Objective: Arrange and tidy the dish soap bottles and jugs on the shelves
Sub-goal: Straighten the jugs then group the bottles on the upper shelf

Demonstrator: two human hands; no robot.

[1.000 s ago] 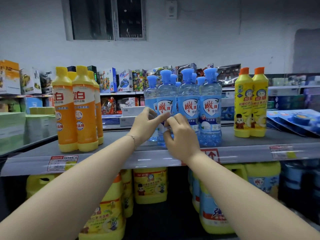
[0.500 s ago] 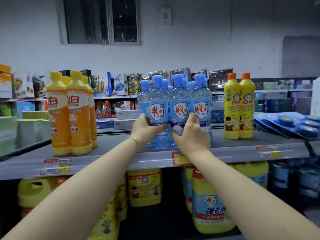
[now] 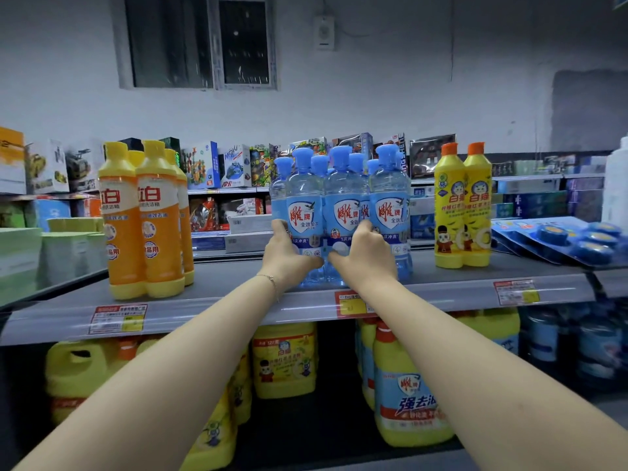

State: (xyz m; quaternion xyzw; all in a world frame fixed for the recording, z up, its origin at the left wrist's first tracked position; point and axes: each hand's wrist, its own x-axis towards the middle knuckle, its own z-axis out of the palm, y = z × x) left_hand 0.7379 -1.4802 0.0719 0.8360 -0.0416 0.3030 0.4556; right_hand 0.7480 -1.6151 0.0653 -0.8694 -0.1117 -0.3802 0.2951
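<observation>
Several clear blue dish soap bottles [image 3: 343, 212] with blue caps stand clustered at the middle of the grey top shelf [image 3: 238, 283]. My left hand [image 3: 289, 260] grips the lower part of the front left blue bottle [image 3: 304, 212]. My right hand [image 3: 368, 256] wraps the lower part of the front middle blue bottle [image 3: 345, 215]. Orange dish soap bottles [image 3: 142, 219] stand in a group at the left. Two yellow bottles with orange caps [image 3: 464, 205] stand at the right. Yellow jugs [image 3: 285, 360] and a blue-labelled jug [image 3: 407, 396] fill the lower shelf.
Blue blister packs [image 3: 560, 237] lie at the shelf's right end, and a white bottle [image 3: 616, 188] stands at the far right. Green boxes [image 3: 40, 253] sit at the left. Toy boxes [image 3: 234, 166] line the aisle behind. Price tags [image 3: 117, 317] hang on the shelf's front rail.
Both hands have slid from the front of the blue bottles to grip around their lower parts. The view has moved closer and slightly right.
</observation>
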